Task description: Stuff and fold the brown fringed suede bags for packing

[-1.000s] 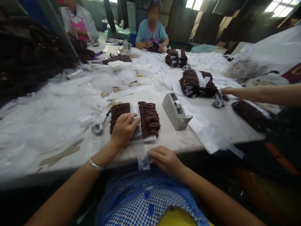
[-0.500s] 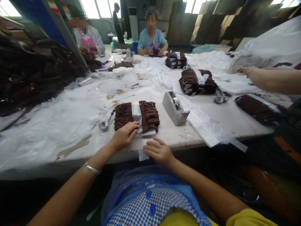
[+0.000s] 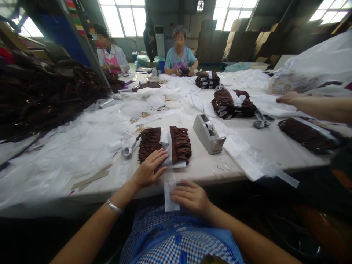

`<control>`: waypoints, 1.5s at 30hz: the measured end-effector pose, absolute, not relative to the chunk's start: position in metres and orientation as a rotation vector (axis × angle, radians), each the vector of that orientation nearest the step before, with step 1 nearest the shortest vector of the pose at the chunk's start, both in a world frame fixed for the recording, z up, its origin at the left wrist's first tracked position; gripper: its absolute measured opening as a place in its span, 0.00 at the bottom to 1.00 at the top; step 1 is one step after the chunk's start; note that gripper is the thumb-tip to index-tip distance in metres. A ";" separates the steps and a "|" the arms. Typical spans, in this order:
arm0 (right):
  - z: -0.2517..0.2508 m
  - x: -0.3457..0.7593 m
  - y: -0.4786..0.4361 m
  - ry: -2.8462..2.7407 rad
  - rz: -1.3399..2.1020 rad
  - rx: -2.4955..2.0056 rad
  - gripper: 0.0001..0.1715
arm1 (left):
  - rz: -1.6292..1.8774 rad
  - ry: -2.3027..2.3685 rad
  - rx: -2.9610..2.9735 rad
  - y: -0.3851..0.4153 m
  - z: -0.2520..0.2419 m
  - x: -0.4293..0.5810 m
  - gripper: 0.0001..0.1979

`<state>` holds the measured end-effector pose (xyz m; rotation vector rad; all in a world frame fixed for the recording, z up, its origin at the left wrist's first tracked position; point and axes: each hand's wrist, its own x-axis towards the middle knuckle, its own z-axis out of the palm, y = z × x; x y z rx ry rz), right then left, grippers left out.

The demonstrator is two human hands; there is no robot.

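A brown fringed bag (image 3: 181, 145) lies flat on the table in front of me, with a white wrapping strip (image 3: 172, 198) round its middle. The strip's loose end runs toward me and hangs over the table's front edge. My left hand (image 3: 148, 170) rests on the bag's near side and the strip, fingers stretched out. Lower down, my right hand (image 3: 192, 198) lies against the hanging end with its fingers extended; its thumb is hidden. A grey tape dispenser (image 3: 209, 134) stands to the right of the bag. At the bag's left lies a wrapped strap end (image 3: 128, 151).
Stacked brown fringed bags (image 3: 233, 104) lie farther back, and another brown bag (image 3: 306, 135) is at the right. White plastic sheets (image 3: 82, 143) cover the left side. A brown heap (image 3: 49, 91) rises beyond them. A co-worker's arm (image 3: 310, 106) reaches in from the right; two people sit opposite.
My right hand has moved down toward me along the strip, and more of its loose end shows below the table edge. My left hand stays on the bag. The camera view has tilted up.
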<state>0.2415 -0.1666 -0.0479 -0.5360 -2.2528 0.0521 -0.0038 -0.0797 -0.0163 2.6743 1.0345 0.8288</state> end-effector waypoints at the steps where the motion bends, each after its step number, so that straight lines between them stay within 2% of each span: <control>1: -0.048 0.241 -0.167 -2.246 0.059 -0.536 0.11 | 0.828 1.029 2.683 -0.080 -0.017 -0.004 0.27; 14: -0.050 0.249 -0.169 -2.229 0.223 -0.537 0.13 | 0.601 0.874 2.790 -0.092 -0.013 -0.028 0.33; 22: -0.043 0.257 -0.175 -2.257 0.208 -0.540 0.12 | 0.794 0.897 2.844 -0.082 -0.029 -0.021 0.29; 32: -0.034 0.259 -0.192 -2.355 0.152 -0.441 0.12 | 0.827 0.930 2.851 -0.082 -0.031 -0.012 0.27; 41: 0.010 0.257 -0.184 -2.327 0.147 -0.428 0.11 | 0.800 0.957 2.978 -0.087 -0.032 -0.012 0.26; 45: 0.037 0.252 -0.157 -2.281 0.213 -0.425 0.14 | 0.818 0.976 3.019 -0.091 -0.032 -0.011 0.25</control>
